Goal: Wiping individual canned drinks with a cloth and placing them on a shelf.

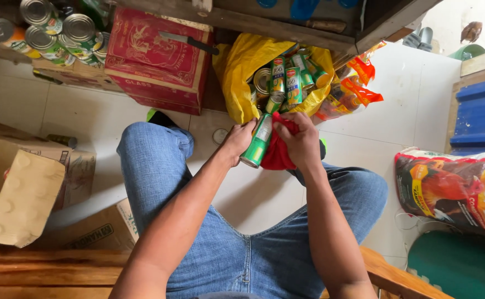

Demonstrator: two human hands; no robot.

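Head view, looking down over my knees at a tiled floor. My left hand (238, 141) is closed round a slim green can (258, 142), fingers wrapped about its upper half; the can tilts, its silver end facing down toward me. My right hand (299, 139) is clenched on a red cloth (277, 155), pressing it against the side of the can, so cloth and can touch between the two hands. Both hands sit just in front of my jeans (237, 243), above the gap between the knees.

Just beyond the hands, a yellow bag (239, 72) lies open with more green cans (286, 80) heaped inside; orange packets (358, 88) lie beside it on the right. A red carton (156, 58) stands left of the bag with a knife (190, 41) resting on its top. Further left, silver-topped tins (59, 30) are stacked. Flattened cardboard (23, 194) lies at far left; a printed feed sack (458, 188) lies at far right, well apart from the hands.
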